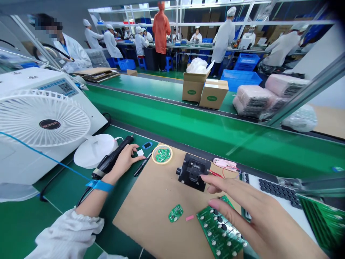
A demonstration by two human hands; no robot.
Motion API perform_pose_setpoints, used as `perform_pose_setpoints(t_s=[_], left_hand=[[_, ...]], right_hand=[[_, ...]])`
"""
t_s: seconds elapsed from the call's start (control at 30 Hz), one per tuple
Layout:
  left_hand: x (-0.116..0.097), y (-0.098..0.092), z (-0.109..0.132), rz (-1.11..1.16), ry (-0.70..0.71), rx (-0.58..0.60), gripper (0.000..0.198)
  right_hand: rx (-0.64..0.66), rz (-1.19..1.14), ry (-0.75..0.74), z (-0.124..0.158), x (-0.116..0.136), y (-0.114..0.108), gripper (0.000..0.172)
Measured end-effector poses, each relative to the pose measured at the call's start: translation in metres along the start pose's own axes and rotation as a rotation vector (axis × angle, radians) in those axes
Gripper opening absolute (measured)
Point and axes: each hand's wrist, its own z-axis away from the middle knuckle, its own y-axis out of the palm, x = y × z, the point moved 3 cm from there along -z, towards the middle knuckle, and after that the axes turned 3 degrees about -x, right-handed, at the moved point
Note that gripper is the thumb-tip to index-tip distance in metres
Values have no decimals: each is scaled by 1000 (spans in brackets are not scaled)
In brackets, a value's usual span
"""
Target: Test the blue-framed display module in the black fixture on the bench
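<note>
Left hand (122, 162) beside a white pad (140, 153), right hand (242, 208) over a circuit board (219, 230).

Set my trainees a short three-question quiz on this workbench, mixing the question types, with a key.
1. On which wrist is the blue strap worn?
2. True or false: the round dish holds green circuit boards.
3. Which is nearest the fingertips of the left hand? A: small white square; B: pink strip; C: black fixture.

Key: 1 left; 2 true; 3 A.
</note>
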Motion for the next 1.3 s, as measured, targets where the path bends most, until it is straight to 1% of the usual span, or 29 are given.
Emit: perform_pose_setpoints(t_s=[0.07, 0.13, 0.17, 0.2, 0.27, 0.3, 0.33, 0.37, 0.4, 0.47, 0.53, 0.57, 0.63, 0.7, 0.8, 0.9, 0.97, 1.07, 1.17, 1.23, 1.3], left_hand=[[-15, -9, 8, 6, -3, -62, 38], [-41, -14, 27, 17, 20, -111, 33], [-58, -14, 40, 37, 51, -96, 31], [-76, -11, 57, 68, 94, -56, 28], [-113, 2, 94, 139, 200, 108, 25], [-128, 9, 112, 164, 227, 175, 26], [-141, 18, 129, 183, 238, 242, 33], [-149, 26, 143, 194, 217, 318, 41], [-153, 33, 154, 186, 185, 356, 44], [-154, 42, 166, 172, 143, 379, 34], [-149, 47, 168, 165, 137, 367, 21], [-146, 47, 167, 166, 144, 362, 17], [-142, 48, 163, 165, 159, 348, 18], [-143, 49, 162, 162, 168, 326, 21], [-152, 51, 163, 175, 177, 320, 26], [-164, 55, 165, 197, 203, 363, 36], [-171, 59, 166, 191, 218, 380, 38], [-177, 66, 166, 160, 232, 400, 25], [-178, 71, 167, 128, 247, 417, 15], [-175, 70, 166, 113, 248, 420, 12], [-164, 64, 159, 99, 227, 413, 11]], right_hand=[[-3, 5, 14, 0, 0, -2, 37], [-24, 8, 9, -1, 0, -5, 38], [-34, 7, 2, -1, -1, -7, 38], [-39, 6, -3, -2, -1, -8, 37], [-41, 7, 5, -3, -3, -10, 35], [-37, 7, 11, -3, -3, -10, 34], [-30, 4, 12, -3, -4, -10, 33], [-20, -2, 12, -2, -4, -10, 32], [-8, -10, 13, -2, -4, -9, 31], [10, -31, 16, 0, -4, -8, 31], [15, -38, 17, 1, -4, -9, 30], [15, -35, 14, 2, -4, -9, 30], [12, -27, 5, 2, -3, -10, 30], [6, -25, 12, 2, -2, -10, 29], [2, -30, 24, 2, 0, -10, 30], [9, -25, 7, 1, 1, -8, 30], [5, -18, -4, 1, 1, -7, 31], [-9, -18, -16, 1, -1, -7, 31], [-29, -8, -49, 1, -3, -8, 31], [-49, 2, -64, 2, -4, -8, 31], [-63, 9, -66, 3, -5, -8, 31]])
